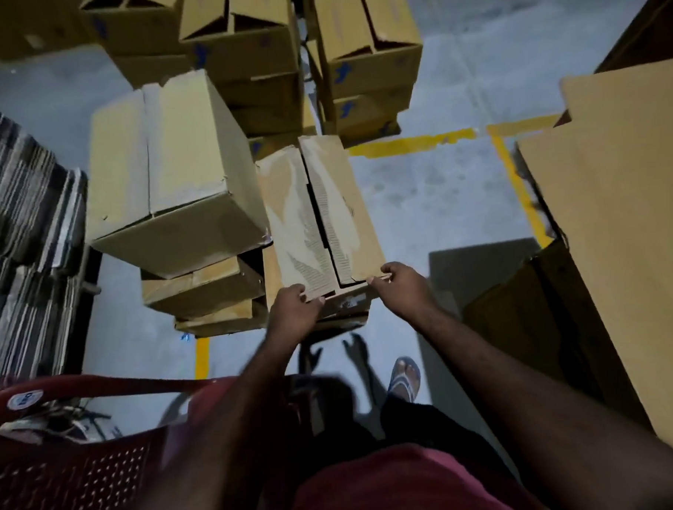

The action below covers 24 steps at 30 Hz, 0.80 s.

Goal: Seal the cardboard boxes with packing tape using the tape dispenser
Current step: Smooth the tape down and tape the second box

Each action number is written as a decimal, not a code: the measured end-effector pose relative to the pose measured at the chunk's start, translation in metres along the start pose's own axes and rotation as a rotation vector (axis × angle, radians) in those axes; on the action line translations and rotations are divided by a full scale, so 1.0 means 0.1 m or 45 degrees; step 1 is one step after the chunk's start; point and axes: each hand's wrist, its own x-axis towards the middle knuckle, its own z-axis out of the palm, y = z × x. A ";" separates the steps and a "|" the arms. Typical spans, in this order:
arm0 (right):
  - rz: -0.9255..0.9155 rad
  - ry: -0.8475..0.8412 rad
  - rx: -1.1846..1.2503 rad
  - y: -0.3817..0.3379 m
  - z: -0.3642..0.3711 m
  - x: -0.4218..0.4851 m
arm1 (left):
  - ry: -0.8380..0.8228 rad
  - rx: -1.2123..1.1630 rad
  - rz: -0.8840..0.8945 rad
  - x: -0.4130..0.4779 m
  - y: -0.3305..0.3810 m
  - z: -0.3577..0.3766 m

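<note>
We grip the box at its near edge: the left hand pinches the left flap's corner and the right hand pinches the right flap's corner. The two top flaps lie folded down with a dark gap between them; their surface is torn and scuffed. A stack of boxes stands against the box's left side. Beyond the box: open-topped cartons. Right of the box: a yellow line and cardboard sheets. Nearer than the box, to its left: a red chair
</note>
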 end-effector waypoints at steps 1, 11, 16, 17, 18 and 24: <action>0.016 -0.015 -0.018 0.03 0.03 0.15 | -0.008 0.001 -0.046 0.14 -0.08 0.05; 0.184 -0.156 -0.081 0.27 0.38 1.09 | -0.042 -0.052 -0.144 0.73 -0.29 0.23; 0.166 -0.152 -0.083 0.06 0.30 1.11 | -0.114 0.085 -0.081 0.74 0.01 0.05; 0.109 -0.133 -0.108 -0.04 0.21 1.10 | -0.089 0.116 -0.051 0.75 0.08 -0.03; 0.040 -0.101 -0.126 -0.19 0.09 1.10 | -0.064 0.134 -0.009 0.77 0.17 -0.13; -0.265 0.089 -0.080 -1.10 -0.67 1.20 | 0.269 -0.004 0.203 0.96 1.28 -0.76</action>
